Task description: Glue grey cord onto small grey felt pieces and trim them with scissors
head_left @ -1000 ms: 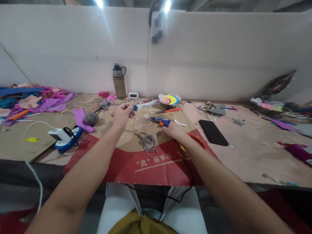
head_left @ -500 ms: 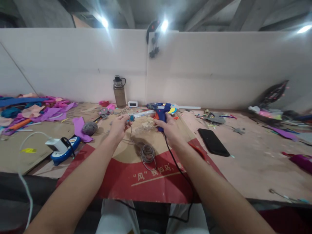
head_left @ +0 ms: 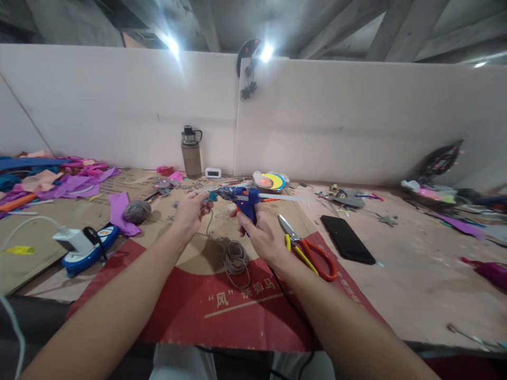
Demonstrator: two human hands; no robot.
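My right hand (head_left: 261, 232) is wrapped round the handle of a blue hot glue gun (head_left: 247, 203), whose nozzle points left. A clear glue stick (head_left: 285, 197) juts out of its back end. My left hand (head_left: 192, 211) pinches a small blue piece (head_left: 212, 196), too small to name, right at the nozzle; whether they touch I cannot tell. A grey cord (head_left: 209, 221) hangs down near the left fingers, and a coil of grey cord (head_left: 236, 258) lies on the red and tan cardboard (head_left: 190, 322) below.
Scissors with red handles (head_left: 319, 258) and a yellow-handled tool (head_left: 304, 256) lie beside my right wrist. Right of them is a black phone (head_left: 346, 239). At left are a power strip (head_left: 91, 253), a grey yarn ball (head_left: 137, 211) and coloured scraps (head_left: 75, 184). A bottle (head_left: 191, 153) stands behind.
The glue gun has moved down and left, bringing its nozzle to the blue piece in my left hand. My right arm has shifted, exposing the scissors and the yellow-handled tool.
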